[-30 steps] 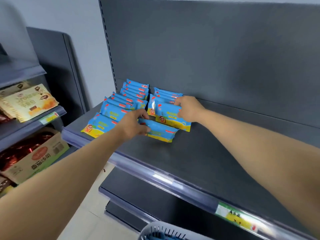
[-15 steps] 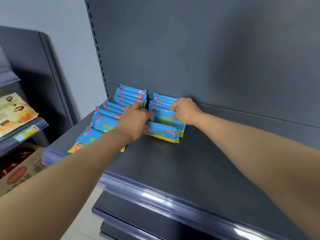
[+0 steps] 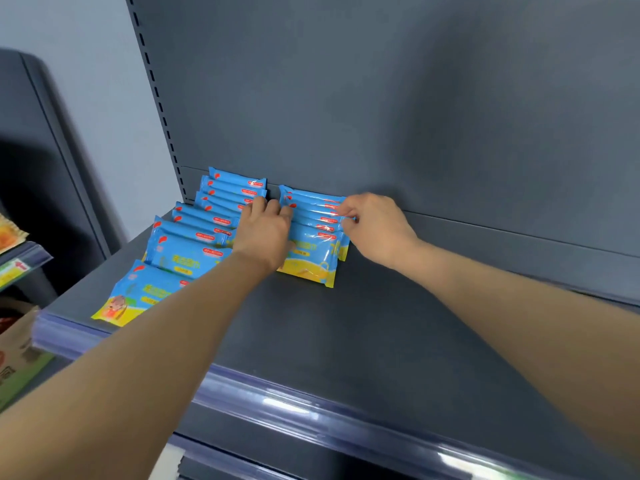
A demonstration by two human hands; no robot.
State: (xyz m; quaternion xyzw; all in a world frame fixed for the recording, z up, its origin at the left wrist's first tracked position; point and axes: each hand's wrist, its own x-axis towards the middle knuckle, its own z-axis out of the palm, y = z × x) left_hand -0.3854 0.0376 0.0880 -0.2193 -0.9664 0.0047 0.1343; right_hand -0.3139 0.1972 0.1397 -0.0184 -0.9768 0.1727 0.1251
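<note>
- We see the right row of packets (image 3: 313,252) at the back of the shelf (image 3: 363,341). The wrappers are blue, with a yellow band along the bottom and a red label near the top. They lean one behind another, and the rearmost is close to the back panel (image 3: 381,98).
- The front packet of this row faces us, tilted back, with its lower edge on the shelf.
- The left hand (image 3: 265,230) lies palm down, fingers curled over the left ends of these packets. It sits in the narrow gap beside the left row of packets (image 3: 194,244).
- The right hand (image 3: 375,226) pinches the right ends of the same packets between thumb and fingers, so both hands clasp the row from its two sides.
- The left forearm passes above the front packets of the left row. That row is longer and reaches much nearer the shelf's front edge.
- To the right of the held row and in front of it, the shelf is open dark grey surface as far as the clear price rail (image 3: 277,400).
- A slotted upright (image 3: 162,109) bounds the left row at the back corner.
- A neighbouring shelf with a carton (image 3: 17,344) sits well apart on the far left.
</note>
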